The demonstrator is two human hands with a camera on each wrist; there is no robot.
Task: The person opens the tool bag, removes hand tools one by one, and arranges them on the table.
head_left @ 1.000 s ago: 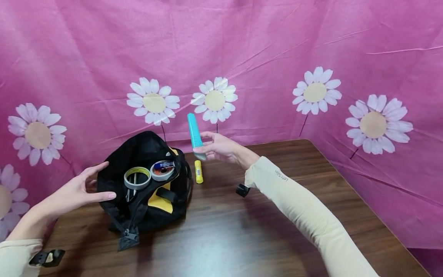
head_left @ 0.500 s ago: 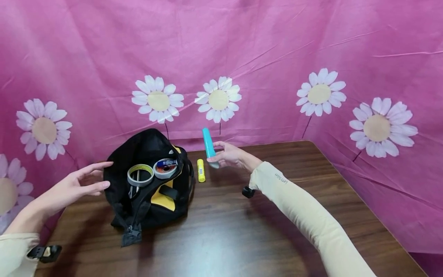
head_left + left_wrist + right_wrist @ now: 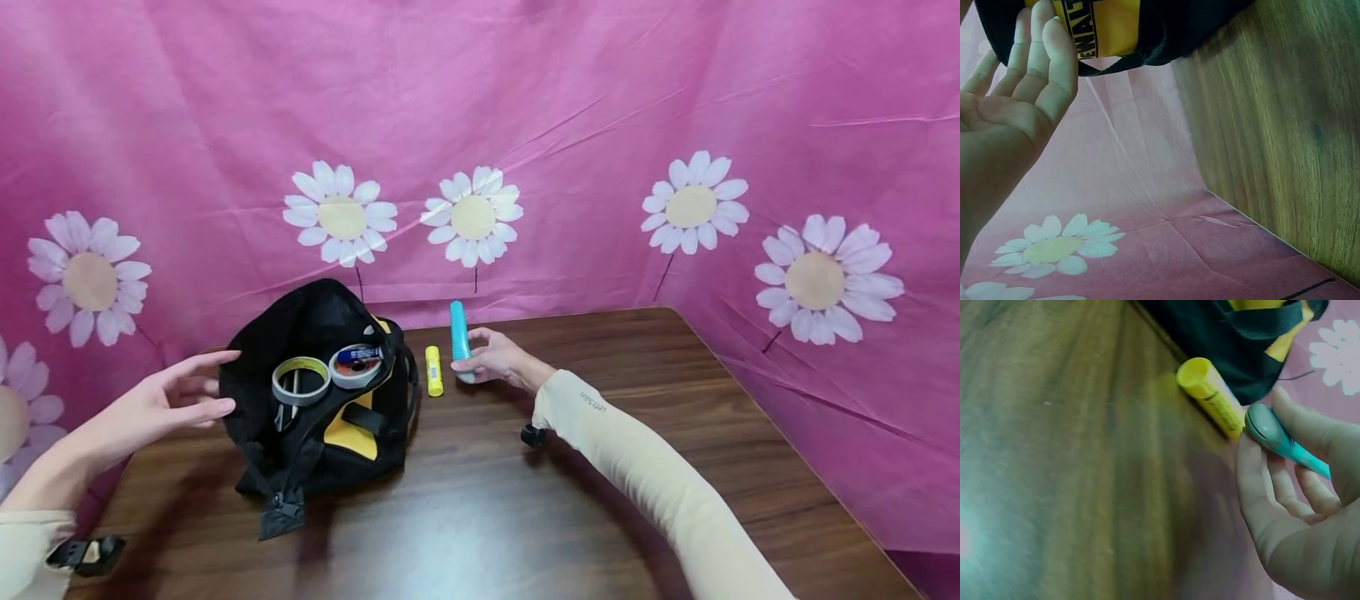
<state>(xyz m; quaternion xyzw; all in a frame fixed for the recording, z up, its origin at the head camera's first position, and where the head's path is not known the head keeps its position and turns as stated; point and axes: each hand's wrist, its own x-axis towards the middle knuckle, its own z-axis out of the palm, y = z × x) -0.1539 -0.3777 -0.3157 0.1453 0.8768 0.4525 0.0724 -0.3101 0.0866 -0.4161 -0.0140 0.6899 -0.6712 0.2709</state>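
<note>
Closest to you, at the lower left of the head view, your left sleeve (image 3: 33,550) leads to your left hand (image 3: 150,414), its fingers extended and slightly bent, gripping nothing, at the left edge of the black bag (image 3: 352,468). A second ago your thumb overlapped the bag's side; now it sits just at the edge. In the left wrist view, the bag's yellow panel (image 3: 1116,28) shows the letters "EWAL", partly cut off by your fingers.

Your right sleeve (image 3: 652,467) crosses the lower right and carries small print like "LetsSlim". In the bag's mouth you have a grey tape ring (image 3: 301,402), with slim pale things seen through it, and a white roll (image 3: 349,382) with a blue item (image 3: 360,355) over it; their labels are too small to read.

Just right of the bag, at mid-frame, a yellow tube (image 3: 434,372) stands between it and the teal tool (image 3: 459,329). Your right hand (image 3: 497,360) pinches the tool's near end between thumb and fingers; it has come lower and rightward, from the tube's left to its right. You can't tell whether it touches the tabletop (image 3: 465,467). Behind hangs pink cloth (image 3: 562,100) with daisies.
</note>
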